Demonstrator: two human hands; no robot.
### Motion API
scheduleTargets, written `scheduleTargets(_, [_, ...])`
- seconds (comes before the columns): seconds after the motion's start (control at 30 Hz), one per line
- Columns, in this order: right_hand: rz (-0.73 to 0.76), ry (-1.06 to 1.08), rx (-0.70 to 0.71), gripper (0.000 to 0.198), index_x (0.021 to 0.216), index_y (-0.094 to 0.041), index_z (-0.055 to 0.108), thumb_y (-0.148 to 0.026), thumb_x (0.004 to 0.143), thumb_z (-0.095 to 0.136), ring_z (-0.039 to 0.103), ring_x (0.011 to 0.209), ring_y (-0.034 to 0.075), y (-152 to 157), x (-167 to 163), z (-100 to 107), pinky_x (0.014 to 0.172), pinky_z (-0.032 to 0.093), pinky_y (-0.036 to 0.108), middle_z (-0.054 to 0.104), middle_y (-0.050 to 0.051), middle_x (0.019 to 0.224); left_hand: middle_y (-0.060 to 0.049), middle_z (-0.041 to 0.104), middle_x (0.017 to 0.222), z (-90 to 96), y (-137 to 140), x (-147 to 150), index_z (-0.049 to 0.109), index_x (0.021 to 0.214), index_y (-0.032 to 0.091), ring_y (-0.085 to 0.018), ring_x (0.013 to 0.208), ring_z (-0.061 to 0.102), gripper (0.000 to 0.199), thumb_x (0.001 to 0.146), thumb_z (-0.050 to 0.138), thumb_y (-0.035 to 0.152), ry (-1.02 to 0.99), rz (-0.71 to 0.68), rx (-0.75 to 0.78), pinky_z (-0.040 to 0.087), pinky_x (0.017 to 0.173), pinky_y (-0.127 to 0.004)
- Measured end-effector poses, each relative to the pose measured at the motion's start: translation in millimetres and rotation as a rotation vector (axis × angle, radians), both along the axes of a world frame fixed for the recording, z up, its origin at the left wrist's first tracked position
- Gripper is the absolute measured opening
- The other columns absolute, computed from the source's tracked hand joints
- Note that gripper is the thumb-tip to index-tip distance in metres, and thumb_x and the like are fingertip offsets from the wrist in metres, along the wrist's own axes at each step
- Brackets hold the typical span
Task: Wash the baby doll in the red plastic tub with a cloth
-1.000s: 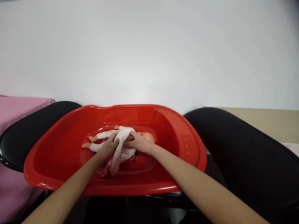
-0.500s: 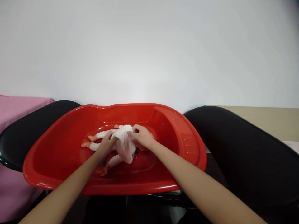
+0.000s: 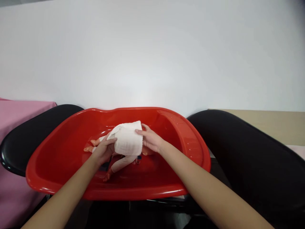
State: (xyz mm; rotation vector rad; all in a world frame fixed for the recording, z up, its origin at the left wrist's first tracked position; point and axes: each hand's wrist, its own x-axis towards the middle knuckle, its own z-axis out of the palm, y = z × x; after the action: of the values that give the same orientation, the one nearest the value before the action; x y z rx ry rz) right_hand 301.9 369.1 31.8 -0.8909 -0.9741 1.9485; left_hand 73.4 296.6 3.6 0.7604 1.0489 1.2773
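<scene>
A folded white cloth (image 3: 128, 140) is stretched between my hands above a doll. My left hand (image 3: 106, 149) grips its left side, thumb on top. Its right edge is pinched by my right hand (image 3: 151, 138). Below lies the doll (image 3: 120, 163) in white clothing, inside a red baby bathtub (image 3: 190, 143). Its feet point left and one arm stretches toward the near side. The cloth hides most of its body, and only a little of the head shows beneath my right hand.
Black padded surfaces stand left (image 3: 26, 136) and right (image 3: 250, 162) of the tub. Pink cloth (image 3: 21, 117) covers something at far left. Behind the tub rises a white wall (image 3: 143, 57). A light wooden surface (image 3: 274, 125) is at the right.
The white cloth was bunched and hanging; now it is spread into a flat folded rectangle. My right hand has shifted slightly right, and my left has turned with its thumb over the cloth.
</scene>
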Motion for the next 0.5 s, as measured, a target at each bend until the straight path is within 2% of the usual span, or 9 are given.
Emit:
scheduleTargets(0.03, [0.059,-0.051,-0.01,0.102,0.166,-0.03,0.028,-0.024,0.082,0.087,0.076,0.097,0.022,-1.5,-0.6,-2.3,0.081,0.065,0.037,0.074,0.009,0.127,-0.013,0.08,0.117,0.9,0.1,1.2,0.068,0.136,0.022,-0.03,0.092,0.074,0.078,0.065,0.094,0.039,0.007,0.016,0.007,0.057,0.073,-0.035])
scheduleTargets(0.07, [0.101,-0.103,0.005,0.111,0.171,-0.032,0.021,-0.025,0.082,0.087,0.076,0.093,0.023,-2.3,-1.0,-4.7,0.079,0.065,0.038,0.075,0.009,0.127,-0.012,0.079,0.116,1.0,0.5,2.2,0.068,0.136,0.022,-0.029,0.094,0.074,0.077,0.064,0.094,0.038,0.014,0.032,0.023,0.057,0.074,-0.035])
scheduleTargets(0.1, [0.118,-0.146,0.05,0.11,0.172,-0.033,0.023,-0.026,0.082,0.087,0.075,0.092,0.023,-2.2,-1.1,-6.9,0.078,0.064,0.038,0.076,0.008,0.124,-0.011,0.079,0.117,0.2,1.1,3.1,0.067,0.136,0.022,-0.028,0.094,0.074,0.077,0.065,0.094,0.038,0.024,0.051,0.041,0.057,0.075,-0.034])
scheduleTargets(0.13, [0.109,-0.183,0.12,0.103,0.17,-0.033,0.033,-0.026,0.082,0.085,0.075,0.094,0.023,-1.2,-0.8,-8.6,0.082,0.064,0.038,0.077,0.008,0.123,-0.01,0.078,0.114,-1.2,1.8,3.5,0.066,0.136,0.022,-0.026,0.092,0.073,0.077,0.066,0.093,0.04,0.051,0.084,0.046,0.056,0.073,-0.033])
scheduleTargets(0.2, [0.032,-0.256,0.285,0.077,0.155,-0.029,0.059,-0.022,0.081,0.081,0.074,0.108,0.023,3.0,1.1,-9.7,0.098,0.061,0.039,0.076,0.007,0.128,-0.005,0.076,0.101,-4.6,3.2,3.1,0.064,0.136,0.023,-0.022,0.08,0.069,0.077,0.068,0.092,0.045,0.187,0.175,0.01,0.052,0.066,-0.03])
scheduleTargets(0.27, [-0.056,-0.359,0.432,0.057,0.137,-0.026,0.073,-0.017,0.081,0.078,0.069,0.126,0.023,8.4,4.2,-7.9,0.116,0.053,0.04,0.074,0.005,0.14,-0.001,0.07,0.085,-7.4,4.3,1.1,0.063,0.135,0.024,-0.019,0.07,0.063,0.077,0.068,0.09,0.047,0.378,0.294,-0.04,0.047,0.059,-0.027])
scheduleTargets(0.37, [-0.123,-0.51,0.579,0.056,0.136,-0.027,0.075,-0.016,0.081,0.079,0.062,0.14,0.024,14.1,8.0,-4.2,0.129,0.042,0.043,0.068,0.003,0.151,0.003,0.063,0.079,-9.2,5.3,-4.1,0.064,0.127,0.024,-0.019,0.067,0.06,0.067,0.068,0.085,0.048,0.505,0.444,-0.046,0.046,0.057,-0.028])
scheduleTargets(0.5, [-0.147,-0.632,0.692,0.061,0.14,-0.028,0.072,-0.01,0.082,0.078,0.061,0.141,0.023,15.8,8.7,-5.9,0.129,0.041,0.041,0.065,0.004,0.153,0.004,0.057,0.073,-11.8,5.1,-13.5,0.063,0.094,0.023,-0.018,0.068,0.055,0.042,0.076,0.079,0.057,0.576,0.532,-0.012,0.044,0.06,-0.028])
